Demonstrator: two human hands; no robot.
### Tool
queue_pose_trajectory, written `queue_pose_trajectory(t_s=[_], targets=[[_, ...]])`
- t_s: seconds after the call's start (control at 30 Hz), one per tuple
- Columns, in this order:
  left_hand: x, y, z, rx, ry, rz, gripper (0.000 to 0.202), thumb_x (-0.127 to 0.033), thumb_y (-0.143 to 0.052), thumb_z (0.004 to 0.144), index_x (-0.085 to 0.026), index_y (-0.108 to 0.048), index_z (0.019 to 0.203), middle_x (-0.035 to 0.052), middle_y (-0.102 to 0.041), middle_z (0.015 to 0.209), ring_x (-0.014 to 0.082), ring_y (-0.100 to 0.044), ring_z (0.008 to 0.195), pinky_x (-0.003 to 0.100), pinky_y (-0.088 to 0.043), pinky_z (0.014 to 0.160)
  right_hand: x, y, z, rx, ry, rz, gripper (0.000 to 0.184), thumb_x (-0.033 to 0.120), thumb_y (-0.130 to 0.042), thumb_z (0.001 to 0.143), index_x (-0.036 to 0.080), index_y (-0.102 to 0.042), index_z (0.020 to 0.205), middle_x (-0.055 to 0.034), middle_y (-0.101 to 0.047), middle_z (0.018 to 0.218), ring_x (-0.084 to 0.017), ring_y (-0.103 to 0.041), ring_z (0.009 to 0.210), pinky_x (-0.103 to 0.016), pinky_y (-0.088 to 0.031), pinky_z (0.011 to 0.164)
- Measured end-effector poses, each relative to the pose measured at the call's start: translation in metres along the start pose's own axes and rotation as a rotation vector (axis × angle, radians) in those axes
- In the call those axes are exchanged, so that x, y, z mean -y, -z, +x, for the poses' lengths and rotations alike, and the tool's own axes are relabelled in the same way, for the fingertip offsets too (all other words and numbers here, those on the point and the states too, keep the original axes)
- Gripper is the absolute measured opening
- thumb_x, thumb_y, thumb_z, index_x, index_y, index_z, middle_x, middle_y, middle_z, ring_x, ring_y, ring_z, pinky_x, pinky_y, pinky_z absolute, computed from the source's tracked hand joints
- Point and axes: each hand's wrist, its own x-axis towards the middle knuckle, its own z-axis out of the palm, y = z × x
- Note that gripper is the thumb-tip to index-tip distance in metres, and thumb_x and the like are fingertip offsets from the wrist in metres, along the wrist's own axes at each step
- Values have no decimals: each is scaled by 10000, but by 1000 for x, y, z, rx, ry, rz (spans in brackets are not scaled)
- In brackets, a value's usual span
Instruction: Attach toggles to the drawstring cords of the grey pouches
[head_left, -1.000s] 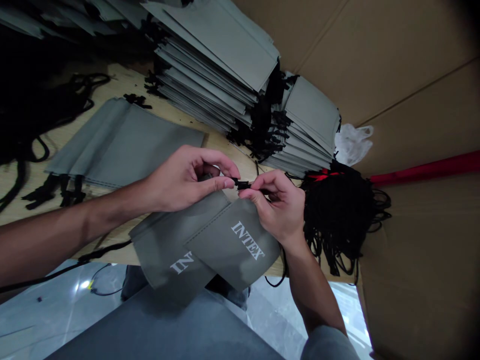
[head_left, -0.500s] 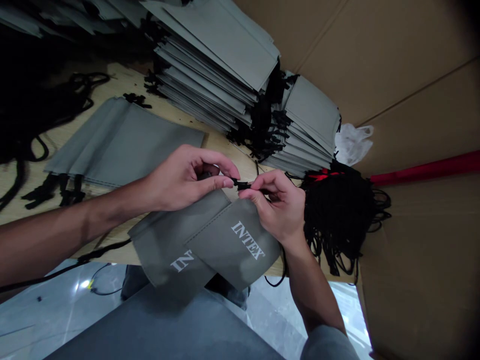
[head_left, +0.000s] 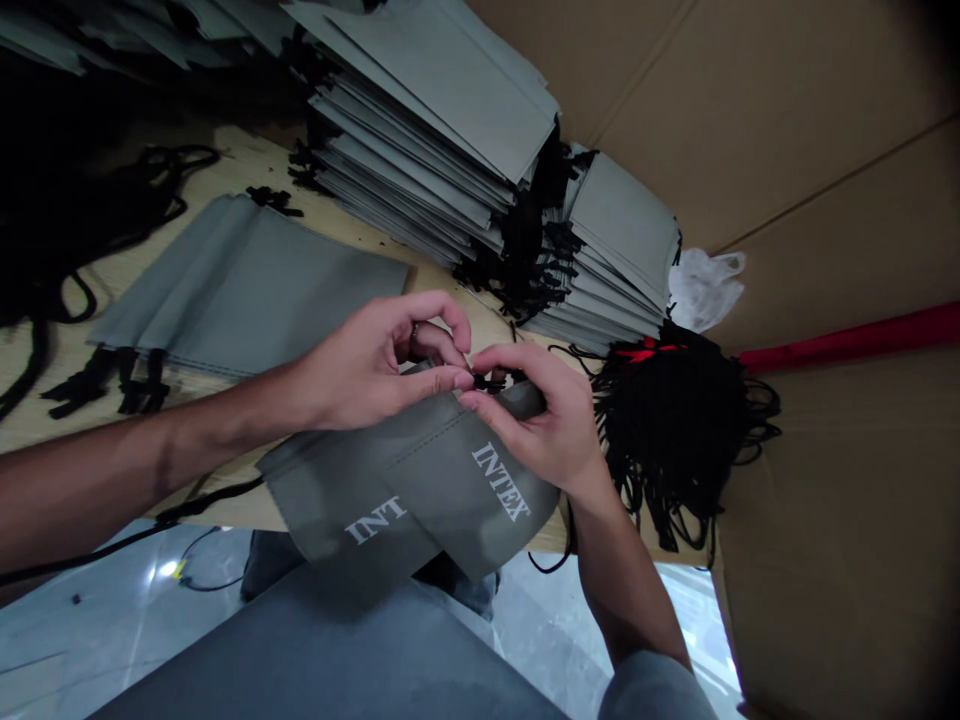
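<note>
My left hand (head_left: 367, 360) and my right hand (head_left: 536, 420) meet over the top edge of a grey fabric pouch (head_left: 465, 490) printed with INTEX in white. Both hands pinch a small black cord piece (head_left: 491, 381) at the pouch's mouth, fingertips nearly touching. A second grey INTEX pouch (head_left: 330, 500) lies under the first, overlapping it to the left. Both pouches hang over the front edge of the wooden table (head_left: 225, 160).
Tall stacks of grey pouches (head_left: 435, 110) stand at the back, with a smaller stack (head_left: 615, 250) to their right. A flat pile of pouches (head_left: 247, 285) lies at the left. A bundle of black cords (head_left: 675, 420) sits at the right by cardboard (head_left: 825, 200).
My hands have come closer together, the right moving left onto the pouch's top edge. The upper pouch's mouth has bunched up and the lower pouch shows more of its lettering.
</note>
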Motion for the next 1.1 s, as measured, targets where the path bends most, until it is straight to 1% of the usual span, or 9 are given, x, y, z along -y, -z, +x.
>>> queue_pose_trajectory(t_s=[0.1, 0.2, 0.4, 0.53, 0.63, 0.73, 0.87, 0.97, 1.1], targets=[[0, -1, 0, 59, 36, 92, 149, -281, -739, 971, -176, -674, 1055, 7, -781, 919, 128, -730, 847, 200, -548, 751, -2, 0, -1, 19, 8, -21, 135, 226, -790, 988, 256, -759, 1117, -6, -824, 1039, -174, -766, 930, -327, -624, 879], [0, 0, 0, 127, 75, 246, 181, -318, -641, 1017, -180, -758, 1013, 7, -775, 910, 133, -692, 833, 206, -513, 697, -3, 1, -2, -11, -61, -14, 140, 240, -807, 965, 250, -765, 1098, -6, -824, 1027, -174, -771, 908, -323, -628, 856], [-7, 2, -4, 33, 10, 433, 198, -277, -666, 958, -209, -836, 1034, 22, -833, 1003, 151, -741, 872, 222, -510, 708, 2, 2, -3, -5, -113, 76, 111, 241, -827, 933, 244, -775, 1030, 10, -816, 977, -148, -751, 852, -295, -613, 817], [-11, 2, -7, 40, -77, 688, 194, -217, -650, 880, -185, -840, 910, 11, -823, 848, 104, -661, 659, 221, -452, 646, 7, -3, -3, 27, -113, 83, 98, 204, -812, 924, 234, -769, 1007, 29, -802, 920, -116, -715, 767, -253, -599, 766], [-12, 1, -7, 27, -62, 704, 177, -222, -648, 838, -182, -820, 836, -25, -727, 643, 80, -542, 521, 218, -397, 573, 11, -6, -4, 58, -125, 89, 78, 200, -791, 925, 233, -760, 989, 30, -785, 888, -111, -676, 705, -258, -596, 743], [-9, -2, -6, 82, -27, 660, 162, -204, -609, 848, -187, -766, 809, -50, -619, 567, 82, -493, 482, 229, -347, 531, 14, -7, -5, 71, -148, 93, 81, 214, -779, 931, 232, -757, 1007, 22, -776, 885, -110, -637, 658, -275, -597, 737], [0, -7, -6, 181, -126, 783, 189, -164, -507, 902, -185, -608, 744, -6, -625, 632, 133, -553, 586, 278, -347, 600, 10, -7, -5, 86, -221, 122, 77, 244, -781, 935, 227, -762, 1008, 16, -761, 857, -115, -636, 672, -273, -581, 715], [3, -7, -6, 231, -190, 783, 216, -161, -480, 920, -199, -494, 708, -13, -560, 623, 130, -490, 565, 292, -313, 590, 3, -6, -3, 125, -301, 292, 113, 282, -821, 917, 208, -755, 972, 11, -754, 840, -111, -652, 693, -246, -550, 664], [-4, -4, -6, 348, -191, 596, 259, -118, -452, 923, -200, -363, 695, -43, -432, 613, 109, -422, 568, 298, -298, 605, -3, -4, 2, 169, -360, 601, 247, 334, -921, 838, 181, -741, 907, 3, -751, 799, -111, -672, 695, -235, -556, 655]])
